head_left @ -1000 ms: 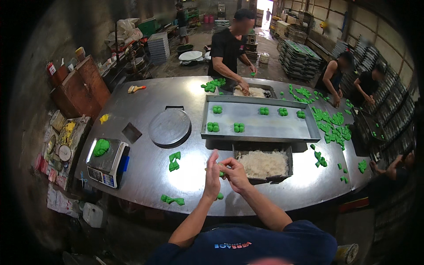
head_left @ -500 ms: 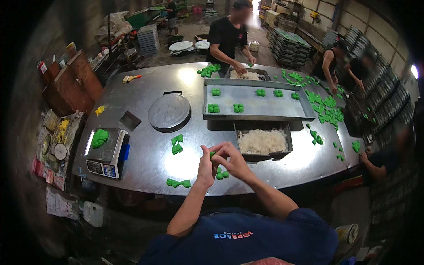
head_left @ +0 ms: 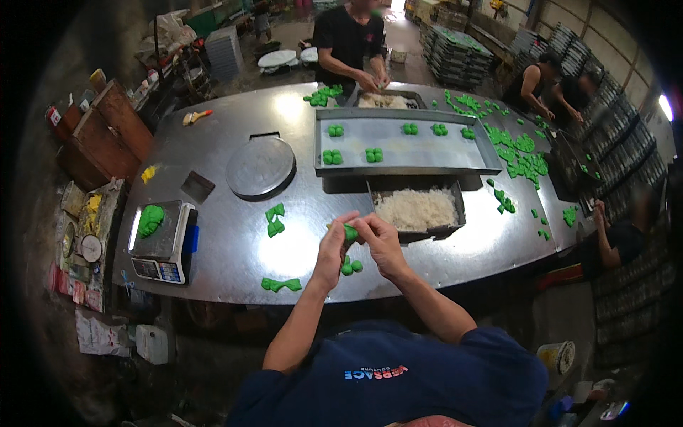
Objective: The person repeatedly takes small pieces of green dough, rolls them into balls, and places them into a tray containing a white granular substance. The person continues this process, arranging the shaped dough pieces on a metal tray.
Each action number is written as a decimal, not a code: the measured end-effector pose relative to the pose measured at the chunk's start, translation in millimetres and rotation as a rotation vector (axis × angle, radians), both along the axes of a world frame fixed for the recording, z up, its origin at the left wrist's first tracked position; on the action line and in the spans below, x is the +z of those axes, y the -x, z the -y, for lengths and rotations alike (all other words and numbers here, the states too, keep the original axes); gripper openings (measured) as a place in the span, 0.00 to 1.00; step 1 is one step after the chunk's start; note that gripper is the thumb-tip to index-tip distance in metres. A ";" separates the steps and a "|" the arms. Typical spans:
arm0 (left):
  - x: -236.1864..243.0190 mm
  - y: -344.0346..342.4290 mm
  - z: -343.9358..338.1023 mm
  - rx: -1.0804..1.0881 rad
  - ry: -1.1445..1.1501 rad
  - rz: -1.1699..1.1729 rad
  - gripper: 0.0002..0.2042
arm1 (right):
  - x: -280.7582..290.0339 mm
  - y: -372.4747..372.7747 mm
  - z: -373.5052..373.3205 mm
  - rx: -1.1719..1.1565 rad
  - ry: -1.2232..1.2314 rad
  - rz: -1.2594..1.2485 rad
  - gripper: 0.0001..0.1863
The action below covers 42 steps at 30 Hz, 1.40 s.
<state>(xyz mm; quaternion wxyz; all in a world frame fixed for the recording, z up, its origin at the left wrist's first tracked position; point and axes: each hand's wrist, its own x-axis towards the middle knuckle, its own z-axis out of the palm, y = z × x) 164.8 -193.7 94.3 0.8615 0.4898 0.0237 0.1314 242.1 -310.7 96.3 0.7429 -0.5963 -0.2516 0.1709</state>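
**Green dough piece (head_left: 350, 233) in hand, six ball clusters (head_left: 373, 155) on the tray (head_left: 420, 146)**

The dough piece is held above the worktop (head_left: 220, 242) near its front edge and looks only partly shaped. The left hand (head_left: 330, 248) half cups it, fingers pointing up and away; the right hand (head_left: 380, 242) pinches its right side with bent thumb and fingers. Both forearms converge from below, elbows apart.

Just below the hands sit small green balls (head_left: 351, 267), apparently already rounded. Beyond, the tray's clusters seem formed, with much bare space between them. Two flat dough strips (head_left: 274, 219) (head_left: 281, 285) to the left and the lump (head_left: 150, 220) on the digital scale (head_left: 160, 269) appear unshaped.
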 end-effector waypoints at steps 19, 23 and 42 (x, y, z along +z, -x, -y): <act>-52.4 -17.4 13.2 0.197 0.136 -0.473 0.40 | -32.4 -54.9 -14.7 0.298 0.451 0.638 0.13; -71.2 3.5 14.1 0.126 0.163 -0.646 0.40 | -70.7 -48.7 3.5 0.485 0.412 0.538 0.18; -240.4 -10.7 -19.0 -0.011 -1.506 -0.347 0.19 | -239.6 -27.5 12.3 0.323 0.847 0.610 0.33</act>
